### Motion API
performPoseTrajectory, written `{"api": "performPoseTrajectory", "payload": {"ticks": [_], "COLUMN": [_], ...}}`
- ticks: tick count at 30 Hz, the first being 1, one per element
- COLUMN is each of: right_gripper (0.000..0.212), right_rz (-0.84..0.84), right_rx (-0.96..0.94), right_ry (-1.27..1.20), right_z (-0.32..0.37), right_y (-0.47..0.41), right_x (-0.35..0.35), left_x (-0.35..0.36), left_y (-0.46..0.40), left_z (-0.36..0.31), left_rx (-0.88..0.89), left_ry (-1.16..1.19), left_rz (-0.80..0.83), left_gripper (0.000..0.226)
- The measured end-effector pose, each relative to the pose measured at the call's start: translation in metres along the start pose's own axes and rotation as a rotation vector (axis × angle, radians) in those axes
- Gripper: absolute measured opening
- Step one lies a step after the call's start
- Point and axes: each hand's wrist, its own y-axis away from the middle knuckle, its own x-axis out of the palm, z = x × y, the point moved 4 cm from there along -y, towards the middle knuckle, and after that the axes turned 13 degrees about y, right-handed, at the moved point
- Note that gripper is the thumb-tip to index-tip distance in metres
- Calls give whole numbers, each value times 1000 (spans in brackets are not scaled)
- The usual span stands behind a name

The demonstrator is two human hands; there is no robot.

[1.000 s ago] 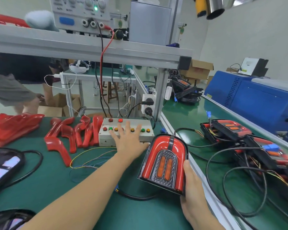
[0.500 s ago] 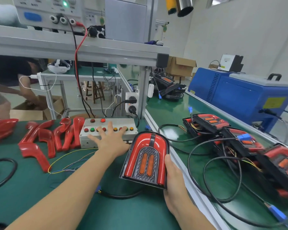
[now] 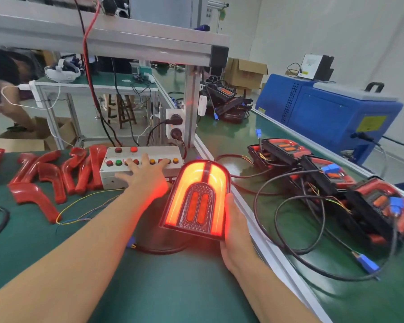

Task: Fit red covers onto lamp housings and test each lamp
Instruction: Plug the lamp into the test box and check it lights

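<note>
The tail lamp (image 3: 196, 201) at six o'clock on the tabletop (image 3: 149, 287), gripped by the right hand (image 3: 234, 226), now glows red where it was dark, so it passes, as the left hand (image 3: 145, 177) presses flat-fingered on the switch box (image 3: 135, 170).

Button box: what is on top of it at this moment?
The left hand lies flat on the button box, its straight fingers spread over the front row of buttons. Red, green and yellow buttons show around them; any buttons directly under the fingers are hidden.

no legible text, yellow label (image 3: 371, 123) on blue machine (image 3: 322, 117) unreadable
</note>
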Motion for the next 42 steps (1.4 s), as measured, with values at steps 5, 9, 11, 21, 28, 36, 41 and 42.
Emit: {"api": "performPoseTrajectory", "payload": {"ticks": [5, 9, 11, 21, 28, 36, 41, 42], "right_gripper": [48, 53, 53, 51, 52, 50, 50, 49], "right_rz": [-1, 2, 9, 41, 18, 0, 25, 27], "right_rx": [-7, 5, 9, 10, 26, 33, 57, 64], "right_ry": [-17, -26, -26, -26, -23, -14, -23, -24], "right_z": [1, 2, 2, 3, 1, 6, 6, 6], "right_y": [1, 1, 1, 1, 1, 4, 5, 4], "right_x": [-1, -2, -2, -2, -2, -1, -4, -4], "left_x": [4, 7, 6, -11, -10, -9, -26, -35], "left_y": [-1, -1, -1, -1, -2, -2, 11, 17], "left_z": [2, 4, 4, -7, -7, -5, -7, -5], "left_rx": [17, 32, 25, 196, 219, 203, 286, 336], "left_ry": [14, -10, -7, -200, -260, -258, -99, 9], "left_rz": [7, -8, -1, -48, -80, -65, 49, 77], "left_gripper": [77, 79, 78, 68, 66, 65, 67, 65]}}
